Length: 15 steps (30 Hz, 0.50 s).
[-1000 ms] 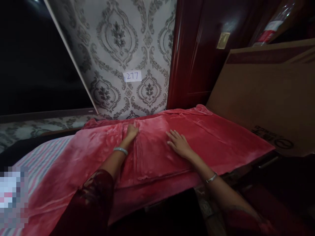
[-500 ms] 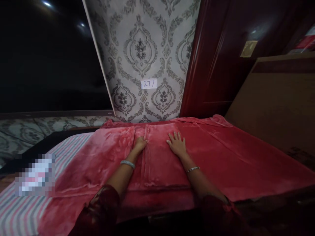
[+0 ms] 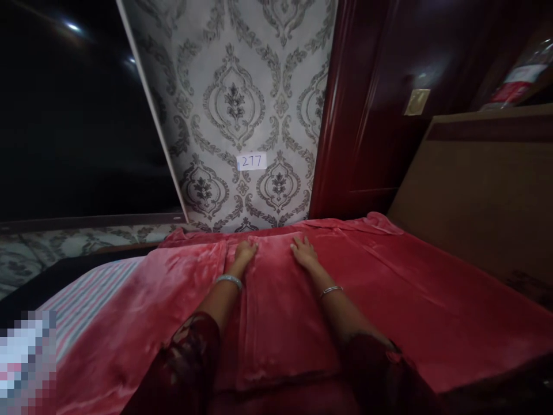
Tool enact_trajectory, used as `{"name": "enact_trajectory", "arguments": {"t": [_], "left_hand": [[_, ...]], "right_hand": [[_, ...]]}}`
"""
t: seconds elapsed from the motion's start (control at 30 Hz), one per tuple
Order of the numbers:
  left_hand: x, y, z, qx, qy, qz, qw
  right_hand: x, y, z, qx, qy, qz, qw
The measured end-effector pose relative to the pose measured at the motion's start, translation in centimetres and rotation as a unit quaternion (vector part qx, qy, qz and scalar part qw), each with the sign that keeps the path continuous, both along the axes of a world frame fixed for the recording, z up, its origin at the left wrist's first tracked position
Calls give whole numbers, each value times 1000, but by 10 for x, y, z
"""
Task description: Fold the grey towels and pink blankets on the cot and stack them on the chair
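Observation:
A red plush blanket (image 3: 285, 311) lies with its near-left edge folded into a long panel in front of me. At the far end of that panel, my left hand (image 3: 246, 252) is closed on the fold's left edge, its fingertips partly hidden. My right hand (image 3: 305, 252) rests palm down near the panel's far right corner with its fingers apart. More of the red plush cloth (image 3: 173, 305) spreads to the left, and a wide flat stretch (image 3: 423, 300) extends to the right.
A striped cloth (image 3: 93, 294) shows at the left, beside a blurred-out patch. Behind stand a dark screen (image 3: 78, 127), the patterned wall (image 3: 233, 104) with a paper marked 277 (image 3: 251, 161), and a dark red door frame (image 3: 345, 115). At right are a cardboard box (image 3: 479, 190) and a bottle (image 3: 518, 80).
The view has tilted up and shifted right slightly. My right hand has moved a little closer to the far edge of the folded panel. My left hand keeps to the fold's edge.

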<state>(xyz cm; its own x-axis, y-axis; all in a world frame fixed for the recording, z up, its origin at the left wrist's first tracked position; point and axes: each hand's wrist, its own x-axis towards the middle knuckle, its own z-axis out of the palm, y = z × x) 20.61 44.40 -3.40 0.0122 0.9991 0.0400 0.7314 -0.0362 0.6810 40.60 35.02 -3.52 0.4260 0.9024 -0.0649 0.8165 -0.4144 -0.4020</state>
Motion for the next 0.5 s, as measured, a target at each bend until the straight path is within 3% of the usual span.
{"name": "enact_trajectory", "arguments": {"t": [0.23,0.43,0.5], "left_hand": [[-8,0,-19,20,52,34,998],[-5,9,-13,19,51,11,998],[-1,9,-12,29,47,-7,998]], "right_hand": [[-1,10,-20,29,-11,-18,999],[0,15,-21,23,-23,-17,999],[0,20,-17,34,-50,17,998]]}}
